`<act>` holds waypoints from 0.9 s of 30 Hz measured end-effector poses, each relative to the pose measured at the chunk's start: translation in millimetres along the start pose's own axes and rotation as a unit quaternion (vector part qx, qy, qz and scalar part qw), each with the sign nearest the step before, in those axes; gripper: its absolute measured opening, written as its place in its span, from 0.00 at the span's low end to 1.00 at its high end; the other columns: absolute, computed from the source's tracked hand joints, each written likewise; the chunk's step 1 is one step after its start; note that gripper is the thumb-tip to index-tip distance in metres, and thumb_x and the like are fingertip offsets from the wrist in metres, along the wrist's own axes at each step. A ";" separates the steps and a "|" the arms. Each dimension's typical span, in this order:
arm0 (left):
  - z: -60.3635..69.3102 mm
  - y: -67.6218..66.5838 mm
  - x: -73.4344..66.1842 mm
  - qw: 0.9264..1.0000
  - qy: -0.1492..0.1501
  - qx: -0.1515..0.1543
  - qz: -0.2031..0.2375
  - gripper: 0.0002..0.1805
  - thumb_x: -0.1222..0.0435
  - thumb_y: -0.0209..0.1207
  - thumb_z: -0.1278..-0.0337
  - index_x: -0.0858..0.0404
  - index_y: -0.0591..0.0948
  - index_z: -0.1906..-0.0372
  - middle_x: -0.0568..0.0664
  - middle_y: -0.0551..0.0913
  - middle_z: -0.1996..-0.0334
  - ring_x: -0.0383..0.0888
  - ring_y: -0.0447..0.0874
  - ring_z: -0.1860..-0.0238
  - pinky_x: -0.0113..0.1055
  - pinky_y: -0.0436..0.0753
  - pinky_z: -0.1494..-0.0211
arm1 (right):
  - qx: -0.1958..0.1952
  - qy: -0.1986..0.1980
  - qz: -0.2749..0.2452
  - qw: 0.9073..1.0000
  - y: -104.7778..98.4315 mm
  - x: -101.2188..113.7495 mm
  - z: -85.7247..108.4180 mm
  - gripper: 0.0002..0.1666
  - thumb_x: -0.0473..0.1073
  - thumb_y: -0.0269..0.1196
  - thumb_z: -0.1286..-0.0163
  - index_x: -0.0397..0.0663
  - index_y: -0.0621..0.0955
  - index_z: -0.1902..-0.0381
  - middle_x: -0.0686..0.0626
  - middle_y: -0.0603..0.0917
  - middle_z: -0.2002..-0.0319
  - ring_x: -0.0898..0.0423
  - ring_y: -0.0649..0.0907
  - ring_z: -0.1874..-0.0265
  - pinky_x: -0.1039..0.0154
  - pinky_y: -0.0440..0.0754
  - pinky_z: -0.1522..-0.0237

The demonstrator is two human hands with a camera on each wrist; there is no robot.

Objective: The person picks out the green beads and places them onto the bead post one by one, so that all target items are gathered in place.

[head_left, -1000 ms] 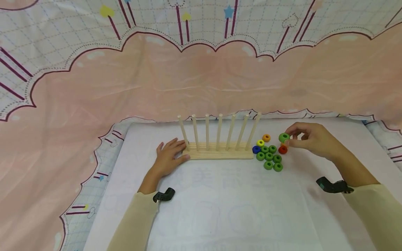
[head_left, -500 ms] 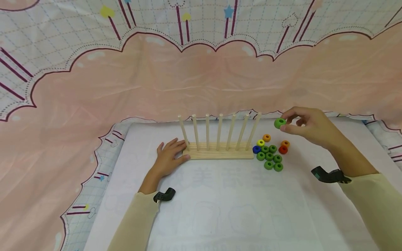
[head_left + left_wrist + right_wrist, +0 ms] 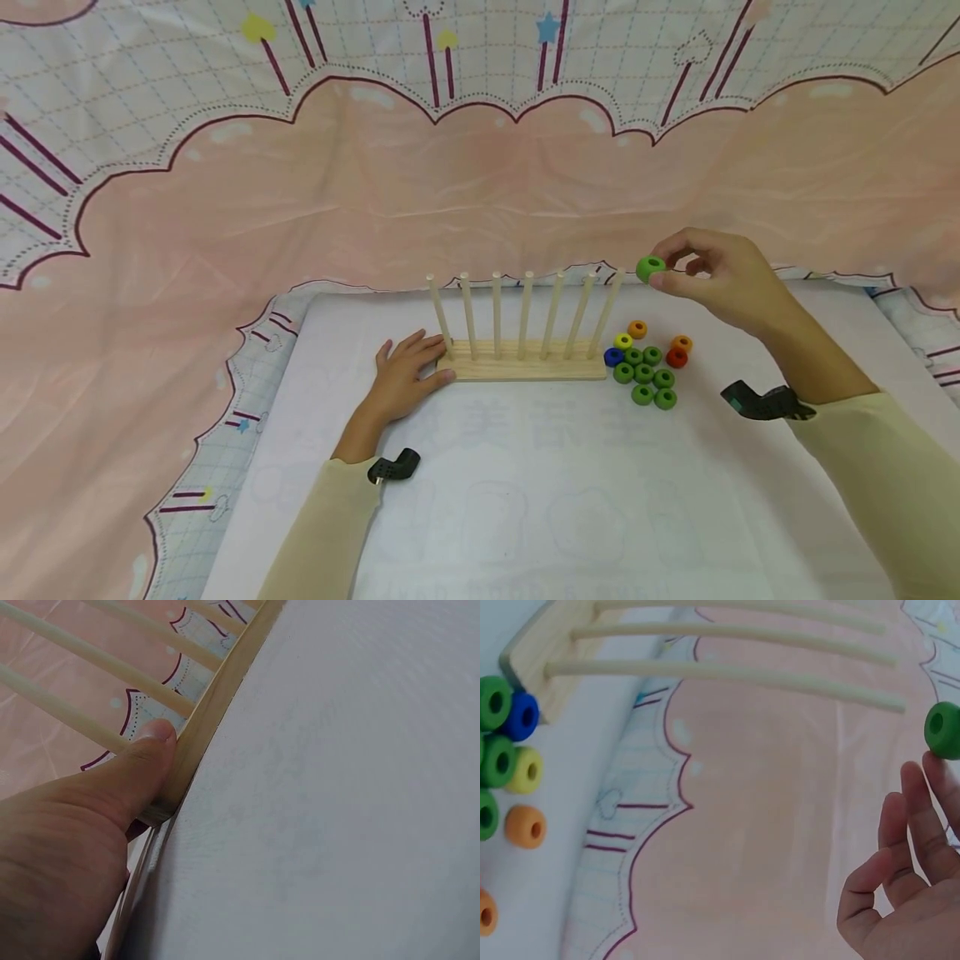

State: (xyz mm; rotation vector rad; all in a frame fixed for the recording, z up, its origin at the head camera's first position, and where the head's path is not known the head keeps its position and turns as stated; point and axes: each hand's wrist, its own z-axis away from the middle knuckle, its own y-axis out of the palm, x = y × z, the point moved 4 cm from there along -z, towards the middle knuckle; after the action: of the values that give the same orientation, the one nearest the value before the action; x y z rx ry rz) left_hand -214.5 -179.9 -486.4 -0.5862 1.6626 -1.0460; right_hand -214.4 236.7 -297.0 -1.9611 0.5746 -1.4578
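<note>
A pale wooden peg rack [image 3: 517, 367] stands on the white surface, its upright dowels in a row along the base. My left hand [image 3: 407, 373] holds the left end of that base, its thumb [image 3: 154, 754] lying on the wood in the left wrist view; the other fingers are mostly hidden there. My right hand [image 3: 723, 279] pinches a green bead [image 3: 650, 268] between thumb and fingers. That bead is raised, just right of the rightmost dowel's top [image 3: 885, 703] and apart from it. More green beads [image 3: 642, 374] lie beside the rack's right end.
A blue bead [image 3: 613, 357] sits against the rack's right end, near a yellow bead [image 3: 623, 341]. An orange bead [image 3: 637, 329] is farther back. A red bead [image 3: 677, 357] and another orange bead [image 3: 682, 343] lie to the right. Behind hangs a pink patterned cloth [image 3: 480, 192].
My right hand has lifted the green bead from near the loose beads, moving it up and left toward the rightmost dowel's top. The left hand and the rack have stayed in place.
</note>
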 end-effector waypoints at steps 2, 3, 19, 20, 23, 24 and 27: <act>-0.1 0.1 0.0 1.000 0.000 0.000 -0.002 0.34 0.45 0.63 0.34 0.58 0.76 0.29 0.49 0.72 0.26 0.55 0.55 0.19 0.68 0.38 0.23 | -0.003 -0.010 -0.011 1.000 0.8 4.8 -2.7 0.09 0.47 0.68 0.30 0.52 0.86 0.56 0.54 0.84 0.54 0.57 0.75 0.52 0.68 0.72 0.50; -0.2 0.0 0.0 1.000 0.001 0.000 -0.002 0.34 0.45 0.63 0.34 0.57 0.76 0.29 0.49 0.72 0.26 0.55 0.55 0.19 0.68 0.38 0.23 | -0.004 -0.015 -0.019 1.000 1.7 7.2 -4.2 0.08 0.46 0.68 0.30 0.52 0.86 0.56 0.55 0.85 0.55 0.56 0.76 0.52 0.68 0.72 0.50; -0.4 -0.3 0.0 1.000 -0.003 0.002 -0.001 0.34 0.45 0.62 0.34 0.58 0.76 0.29 0.49 0.72 0.26 0.54 0.55 0.19 0.67 0.37 0.23 | 0.009 -0.064 -0.063 0.996 27.6 38.3 -26.8 0.08 0.44 0.68 0.31 0.50 0.86 0.56 0.52 0.86 0.55 0.58 0.79 0.52 0.65 0.77 0.44; -0.4 -0.2 0.0 1.000 -0.003 0.003 -0.001 0.34 0.45 0.62 0.34 0.58 0.76 0.29 0.49 0.72 0.26 0.54 0.55 0.19 0.67 0.37 0.23 | 0.010 -0.066 -0.063 0.996 29.7 39.7 -28.2 0.08 0.45 0.68 0.31 0.50 0.86 0.56 0.52 0.86 0.55 0.59 0.80 0.52 0.64 0.77 0.43; -0.5 -0.1 -0.3 1.000 -0.002 0.003 0.001 0.34 0.45 0.62 0.34 0.58 0.75 0.29 0.49 0.72 0.26 0.54 0.55 0.19 0.67 0.36 0.23 | 0.015 -0.078 -0.060 0.995 35.9 44.0 -32.1 0.08 0.45 0.69 0.31 0.51 0.87 0.57 0.55 0.86 0.57 0.59 0.80 0.53 0.58 0.78 0.42; -0.5 -0.1 -0.4 1.000 -0.002 0.004 0.001 0.34 0.45 0.62 0.34 0.58 0.75 0.28 0.49 0.72 0.26 0.54 0.54 0.19 0.67 0.36 0.23 | 0.016 -0.084 -0.058 0.995 37.7 45.5 -33.4 0.07 0.45 0.69 0.31 0.52 0.87 0.57 0.55 0.86 0.58 0.58 0.80 0.53 0.57 0.78 0.42; -0.7 -0.2 -0.6 1.000 -0.002 0.004 0.000 0.34 0.45 0.62 0.34 0.58 0.75 0.28 0.49 0.72 0.25 0.54 0.54 0.19 0.67 0.36 0.23 | 0.018 -0.105 -0.051 0.993 42.0 50.6 -37.0 0.07 0.46 0.70 0.32 0.53 0.87 0.58 0.56 0.86 0.59 0.58 0.81 0.54 0.53 0.78 0.43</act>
State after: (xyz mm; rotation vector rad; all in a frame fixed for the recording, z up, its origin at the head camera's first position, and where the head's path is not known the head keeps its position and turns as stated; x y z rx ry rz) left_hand -214.9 -179.3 -485.8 -0.5814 1.6545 -1.0505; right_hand -234.0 164.9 -284.5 -2.1083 0.3561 -1.2914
